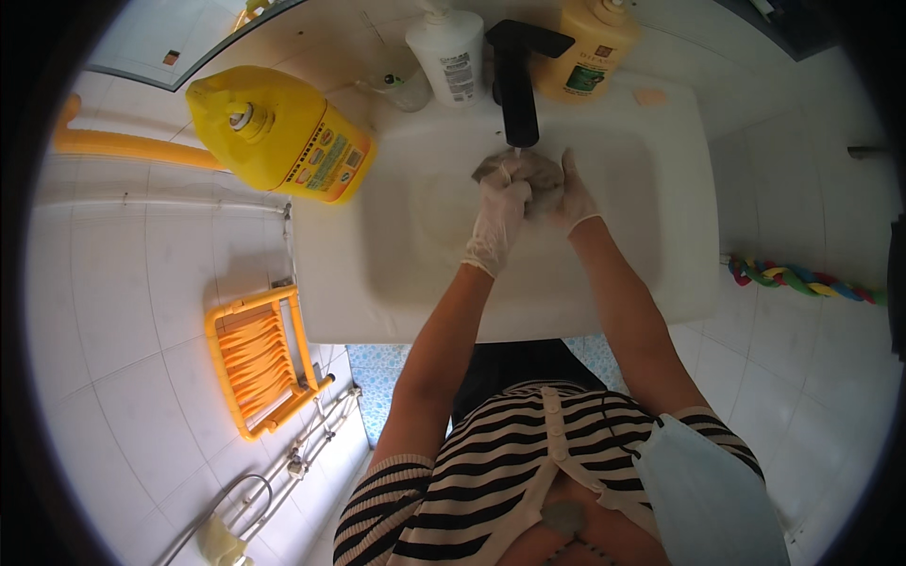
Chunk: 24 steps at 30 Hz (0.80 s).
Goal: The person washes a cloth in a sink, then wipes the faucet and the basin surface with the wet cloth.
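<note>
A wet-looking grey-brown cloth [541, 171] is bunched under the spout of a black faucet [521, 92], over the white sink [425, 283]. A thin stream of water runs from the spout onto it. My left hand [499, 212], in a thin whitish disposable glove, grips the cloth from the near left side with its fingers curled. On the right, my right hand [579, 198], gloved the same way, supports the cloth's edge. Its thumb points up and apart, while its fingers are partly hidden behind the cloth.
On the sink's back ledge stand a clear cup [408, 88], a white pump bottle [447, 60] and a yellowish pump bottle [591, 53]. A large yellow jug [283, 134] occupies the left corner. An orange folding wall seat [258, 361] and a twisted colourful rope [807, 278] flank the sink.
</note>
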{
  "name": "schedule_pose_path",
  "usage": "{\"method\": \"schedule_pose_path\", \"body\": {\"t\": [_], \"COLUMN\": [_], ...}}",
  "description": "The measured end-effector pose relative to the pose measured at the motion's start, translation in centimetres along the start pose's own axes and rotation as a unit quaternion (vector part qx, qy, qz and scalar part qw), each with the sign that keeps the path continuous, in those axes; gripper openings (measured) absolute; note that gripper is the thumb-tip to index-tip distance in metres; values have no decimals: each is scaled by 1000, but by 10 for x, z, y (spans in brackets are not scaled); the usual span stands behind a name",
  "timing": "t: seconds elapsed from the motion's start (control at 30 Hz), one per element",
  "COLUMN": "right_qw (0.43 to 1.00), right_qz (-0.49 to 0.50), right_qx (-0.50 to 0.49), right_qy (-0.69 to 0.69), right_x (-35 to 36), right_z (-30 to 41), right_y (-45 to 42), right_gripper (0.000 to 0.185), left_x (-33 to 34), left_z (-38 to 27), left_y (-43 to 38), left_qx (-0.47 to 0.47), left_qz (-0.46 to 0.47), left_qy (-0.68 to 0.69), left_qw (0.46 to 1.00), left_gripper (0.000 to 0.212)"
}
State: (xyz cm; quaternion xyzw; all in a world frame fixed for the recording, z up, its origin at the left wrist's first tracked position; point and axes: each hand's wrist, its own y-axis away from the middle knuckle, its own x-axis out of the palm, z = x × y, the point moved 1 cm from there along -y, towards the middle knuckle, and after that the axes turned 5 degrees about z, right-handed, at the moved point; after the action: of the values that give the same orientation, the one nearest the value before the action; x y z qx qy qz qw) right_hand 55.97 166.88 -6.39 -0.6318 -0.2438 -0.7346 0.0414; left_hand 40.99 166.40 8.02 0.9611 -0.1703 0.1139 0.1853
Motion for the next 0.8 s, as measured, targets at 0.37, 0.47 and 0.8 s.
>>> {"method": "schedule_pose_path", "body": {"t": [0.37,0.47,0.8], "right_qw": [938,954,946], "right_qz": [-209,-194,-107], "right_qx": [-97,-82,-50], "right_qy": [258,212,302], "right_x": [71,71,44], "right_z": [-47,-50,-39], "right_y": [-11,-7,-5], "right_gripper": [29,31,36], "left_x": [-40,-6,-14], "left_z": [72,76,104], "left_y": [-66,-51,-47], "left_qx": [165,257,175], "left_qz": [-196,-253,-283], "left_qy": [-198,-376,-327], "left_qw": [946,854,885], "left_gripper": [30,32,28]}}
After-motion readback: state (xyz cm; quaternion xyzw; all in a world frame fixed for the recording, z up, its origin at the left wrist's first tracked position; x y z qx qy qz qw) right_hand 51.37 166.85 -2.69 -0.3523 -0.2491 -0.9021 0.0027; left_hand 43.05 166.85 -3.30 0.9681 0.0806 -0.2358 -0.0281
